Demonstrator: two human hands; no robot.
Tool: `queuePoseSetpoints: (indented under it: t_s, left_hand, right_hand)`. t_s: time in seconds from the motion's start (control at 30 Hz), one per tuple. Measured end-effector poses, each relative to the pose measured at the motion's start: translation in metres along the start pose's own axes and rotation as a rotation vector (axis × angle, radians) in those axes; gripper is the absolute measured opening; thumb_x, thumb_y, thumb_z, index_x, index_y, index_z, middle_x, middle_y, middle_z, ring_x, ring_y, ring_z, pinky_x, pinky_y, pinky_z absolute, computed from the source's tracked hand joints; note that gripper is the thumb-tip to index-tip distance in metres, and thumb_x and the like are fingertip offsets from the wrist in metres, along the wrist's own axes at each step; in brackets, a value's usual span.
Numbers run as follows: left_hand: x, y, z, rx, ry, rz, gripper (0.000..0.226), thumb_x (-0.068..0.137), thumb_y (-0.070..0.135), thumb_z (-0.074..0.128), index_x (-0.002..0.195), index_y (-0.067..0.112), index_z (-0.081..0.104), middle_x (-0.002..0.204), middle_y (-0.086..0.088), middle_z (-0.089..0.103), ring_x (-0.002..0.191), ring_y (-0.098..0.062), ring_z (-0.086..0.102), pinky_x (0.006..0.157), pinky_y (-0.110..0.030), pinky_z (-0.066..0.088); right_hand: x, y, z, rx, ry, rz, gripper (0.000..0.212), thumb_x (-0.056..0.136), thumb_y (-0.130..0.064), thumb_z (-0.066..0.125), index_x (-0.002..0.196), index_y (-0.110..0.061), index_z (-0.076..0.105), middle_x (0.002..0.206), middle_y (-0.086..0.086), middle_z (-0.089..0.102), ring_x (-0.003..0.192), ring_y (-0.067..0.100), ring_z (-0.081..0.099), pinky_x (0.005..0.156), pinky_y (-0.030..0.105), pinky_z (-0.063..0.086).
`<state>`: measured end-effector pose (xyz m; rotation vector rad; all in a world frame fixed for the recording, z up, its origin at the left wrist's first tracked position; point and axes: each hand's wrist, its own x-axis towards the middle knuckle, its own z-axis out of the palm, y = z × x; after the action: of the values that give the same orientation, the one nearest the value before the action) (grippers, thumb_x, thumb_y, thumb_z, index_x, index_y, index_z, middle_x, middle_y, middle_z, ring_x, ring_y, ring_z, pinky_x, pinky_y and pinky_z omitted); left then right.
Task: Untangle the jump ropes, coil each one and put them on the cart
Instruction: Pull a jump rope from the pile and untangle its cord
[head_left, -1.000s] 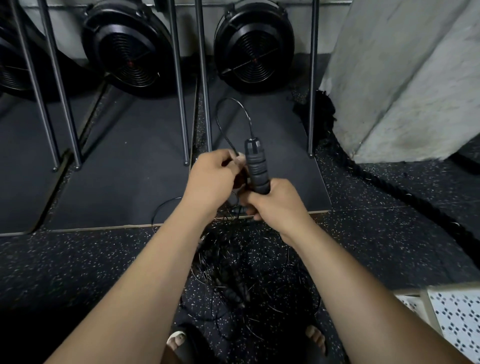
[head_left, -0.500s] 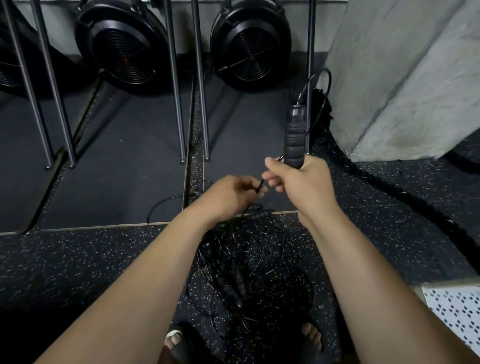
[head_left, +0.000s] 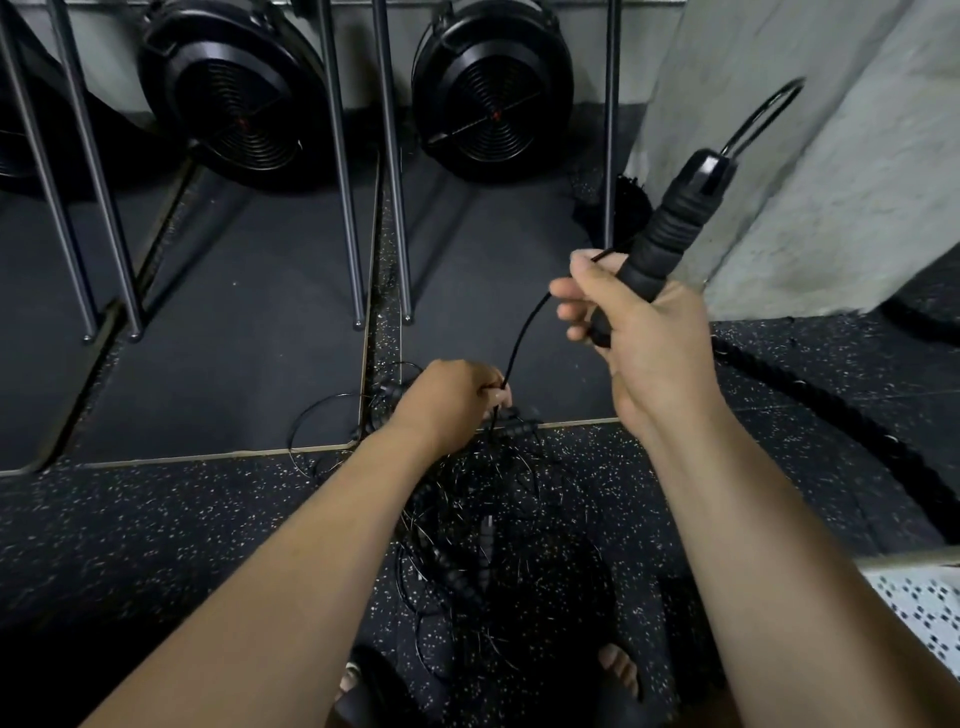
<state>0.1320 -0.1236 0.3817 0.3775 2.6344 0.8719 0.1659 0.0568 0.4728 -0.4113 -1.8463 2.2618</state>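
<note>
Right hand (head_left: 644, 338) raised handle (head_left: 670, 228) further; left hand (head_left: 447, 400) pinches cord (head_left: 522, 332)

You are standing in a gym. The speckled rubber floor (head_left: 156, 519) runs across the lower frame, with black mats (head_left: 234, 338) laid above it. At the top sit two caged fan wheels (head_left: 493, 88) (the kind on air-resistance machines), flanked by slanting steel rails (head_left: 342, 182). A thick braided rope (head_left: 831, 421) snakes along the right, below a concrete pillar (head_left: 831, 156), and jump ropes (head_left: 465, 574) lie tangled at your feet.
</note>
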Motion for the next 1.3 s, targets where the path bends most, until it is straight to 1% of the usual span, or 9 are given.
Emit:
queuePoseSetpoints:
  t_s: [0.3, 0.4, 0.57, 0.7, 0.8, 0.87, 0.97, 1.13, 1.3]
  left_hand:
    - [-0.003, 0.012, -0.021, -0.231, 0.323, -0.006, 0.020, 0.106, 0.030, 0.065, 0.095, 0.019, 0.077, 0.080, 0.001, 0.077, 0.071, -0.019, 0.073, 0.068, -0.036, 0.061]
    - [-0.008, 0.022, -0.028, -0.295, 0.394, 0.047, 0.020, 0.105, 0.027, 0.066, 0.089, 0.018, 0.075, 0.074, 0.006, 0.072, 0.062, -0.009, 0.064, 0.066, -0.039, 0.061]
    - [-0.015, 0.025, -0.033, -0.403, 0.410, 0.057, 0.025, 0.106, 0.027, 0.065, 0.084, 0.015, 0.069, 0.074, 0.000, 0.071, 0.070, -0.024, 0.067, 0.070, -0.046, 0.060]
    - [-0.021, 0.028, -0.036, -0.586, 0.402, 0.096, 0.024, 0.107, 0.018, 0.063, 0.087, 0.009, 0.073, 0.078, 0.004, 0.076, 0.074, -0.007, 0.067, 0.078, -0.034, 0.055]
    - [-0.020, 0.029, -0.037, -0.724, 0.350, 0.081, 0.023, 0.107, 0.020, 0.062, 0.089, 0.013, 0.073, 0.082, 0.000, 0.077, 0.079, -0.013, 0.070, 0.084, -0.049, 0.058]
    - [-0.017, 0.028, -0.037, -0.763, 0.295, 0.045, 0.021, 0.107, 0.021, 0.061, 0.096, 0.022, 0.078, 0.091, 0.002, 0.079, 0.089, -0.017, 0.073, 0.094, -0.051, 0.058]
    - [-0.014, 0.025, -0.033, -0.708, 0.153, -0.011, 0.030, 0.104, 0.020, 0.054, 0.099, 0.032, 0.081, 0.099, 0.006, 0.081, 0.098, -0.017, 0.075, 0.092, -0.043, 0.057]
    - [-0.014, 0.019, -0.016, -0.499, 0.022, 0.063, 0.011, 0.104, 0.020, 0.068, 0.098, 0.026, 0.076, 0.065, 0.025, 0.066, 0.060, 0.008, 0.052, 0.061, -0.013, 0.040]
    - [-0.006, 0.013, -0.015, -0.243, 0.205, 0.174, 0.010, 0.101, 0.022, 0.074, 0.100, 0.030, 0.079, 0.077, 0.022, 0.073, 0.068, 0.013, 0.060, 0.071, -0.012, 0.046]
  right_hand:
    - [-0.003, 0.040, 0.003, -0.395, -0.138, 0.257, 0.017, 0.095, -0.014, 0.080, 0.112, -0.013, 0.076, 0.100, 0.011, 0.082, 0.075, 0.015, 0.074, 0.063, 0.025, 0.060]
    - [-0.005, 0.049, 0.010, -0.485, -0.179, 0.242, 0.012, 0.093, -0.014, 0.081, 0.105, -0.017, 0.078, 0.096, 0.011, 0.082, 0.078, 0.022, 0.078, 0.071, 0.034, 0.063]
    - [-0.006, 0.057, 0.014, -0.621, -0.208, 0.154, 0.002, 0.088, -0.018, 0.080, 0.088, -0.019, 0.080, 0.078, 0.004, 0.081, 0.077, 0.028, 0.080, 0.081, 0.056, 0.064]
    - [-0.006, 0.055, 0.016, -0.663, -0.199, 0.088, 0.005, 0.086, -0.020, 0.081, 0.083, -0.020, 0.077, 0.070, -0.001, 0.078, 0.066, 0.016, 0.076, 0.066, 0.043, 0.062]
    - [-0.006, 0.053, 0.014, -0.696, -0.153, 0.019, 0.010, 0.088, -0.021, 0.081, 0.080, -0.021, 0.074, 0.066, -0.005, 0.076, 0.059, 0.006, 0.069, 0.059, 0.025, 0.051]
    - [-0.005, 0.052, 0.012, -0.687, -0.130, 0.000, 0.009, 0.088, -0.024, 0.081, 0.082, -0.022, 0.075, 0.068, -0.006, 0.076, 0.064, 0.011, 0.072, 0.064, 0.031, 0.056]
    - [-0.003, 0.049, 0.010, -0.594, -0.112, 0.002, 0.009, 0.088, -0.026, 0.083, 0.085, -0.023, 0.076, 0.071, -0.003, 0.078, 0.071, 0.019, 0.077, 0.075, 0.048, 0.064]
    - [-0.005, 0.040, 0.011, -0.455, -0.100, -0.046, 0.008, 0.087, -0.028, 0.082, 0.085, -0.023, 0.076, 0.078, 0.002, 0.080, 0.080, 0.030, 0.078, 0.082, 0.059, 0.063]
    - [-0.009, 0.029, 0.013, -0.321, -0.073, -0.060, 0.013, 0.093, -0.014, 0.080, 0.083, -0.019, 0.074, 0.079, 0.008, 0.080, 0.075, 0.027, 0.076, 0.068, 0.036, 0.058]
